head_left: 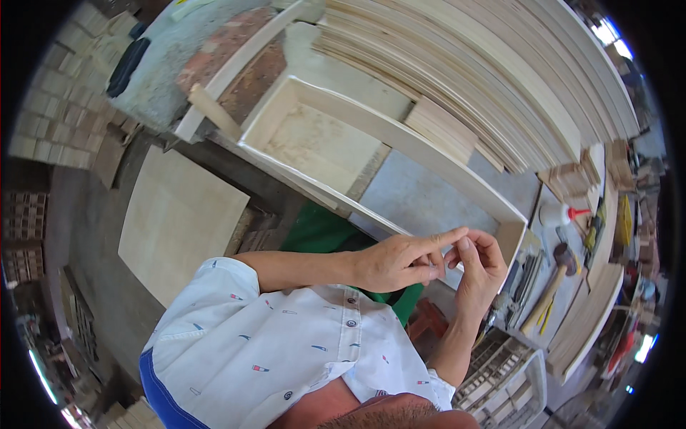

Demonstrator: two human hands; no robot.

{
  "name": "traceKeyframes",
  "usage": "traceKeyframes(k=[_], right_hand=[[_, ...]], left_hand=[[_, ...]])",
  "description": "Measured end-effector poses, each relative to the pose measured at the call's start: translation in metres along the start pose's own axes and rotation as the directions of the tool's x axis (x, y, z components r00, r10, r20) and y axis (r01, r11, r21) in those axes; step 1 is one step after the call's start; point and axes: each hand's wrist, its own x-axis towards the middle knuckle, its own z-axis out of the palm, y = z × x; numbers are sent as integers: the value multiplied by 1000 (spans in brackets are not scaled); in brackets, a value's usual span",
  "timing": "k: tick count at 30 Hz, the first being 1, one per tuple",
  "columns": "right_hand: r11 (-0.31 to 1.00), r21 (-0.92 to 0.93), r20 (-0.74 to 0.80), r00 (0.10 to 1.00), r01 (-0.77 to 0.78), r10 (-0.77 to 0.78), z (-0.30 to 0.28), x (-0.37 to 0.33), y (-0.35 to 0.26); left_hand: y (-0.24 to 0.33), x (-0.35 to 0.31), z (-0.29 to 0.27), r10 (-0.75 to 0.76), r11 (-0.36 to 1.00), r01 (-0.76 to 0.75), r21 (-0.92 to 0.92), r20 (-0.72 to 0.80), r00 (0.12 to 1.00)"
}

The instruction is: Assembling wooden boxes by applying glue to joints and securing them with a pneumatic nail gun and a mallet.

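My left hand (400, 262) reaches in from the left, its index finger stretched out and its thumb and other fingers curled together. That index fingertip meets the fingers of my right hand (480, 270), whose thumb and fingers come together in a pinch. Anything held in either hand is too small or hidden to make out. Both hands are over the near right corner of a long, narrow wooden frame (400, 129). Its near long edge looks wet and shiny toward the left end. A pale panel shows inside the frame's left part.
Long boards (457, 64) are stacked behind the frame, with short pieces (441, 129) beside them. To the right are a white bottle (554, 214) with a red nozzle and a mallet (563, 259). A crate (504, 386) of wood pieces stands lower right; a pale panel (179, 222) lies left.
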Motion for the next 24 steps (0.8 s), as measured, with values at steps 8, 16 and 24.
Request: traceKeyframes(k=[8,16,24], right_hand=[[986,-77,-50,987,149,-153,8,-4,6],[770,-638,-274,929,18,-249,-50,-48,-2],[385,-908,191,981,165,32,-119,-74,-67]], left_hand=[[12,-10,-7,-47,998,51,-39,101,994],[39,3,-21,-2,990,-61,124,457,889],[109,90,-161,187,872,-34,488,-267,945]])
